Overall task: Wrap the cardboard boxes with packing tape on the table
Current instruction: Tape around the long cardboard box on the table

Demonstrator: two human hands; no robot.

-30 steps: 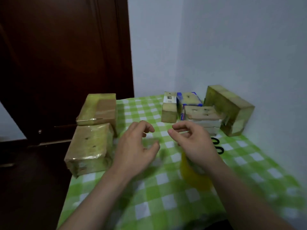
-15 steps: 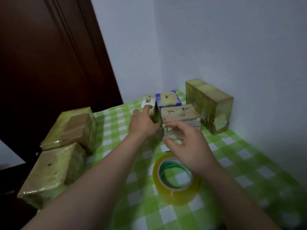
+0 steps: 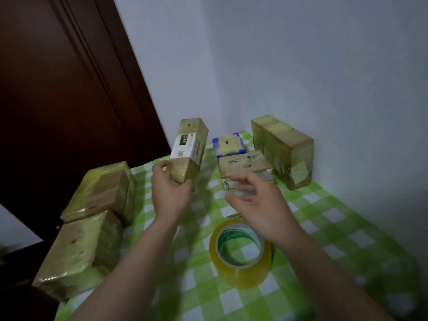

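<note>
Cardboard box (image 3: pixel 188 149) between left fingers (image 3: pixel 160 165)

Background stuff: a dark reddish-brown wooden door (image 3: pixel 58 89) fills the upper left, with grooved trim (image 3: pixel 111 72) running down its edge, all leaning diagonally across the view. Right next to it are plain white walls (image 3: pixel 312 66), two of them meeting at the back. The lower half is a green-and-white checked tablecloth (image 3: pixel 335 230) that runs right up to those walls, and its left edge drops off the side near the bottom. Far left there's a pale patch (image 3: pixel 16 230) beside the door, can't tell what it is, with dark floor (image 3: pixel 14 286) below it.
</note>
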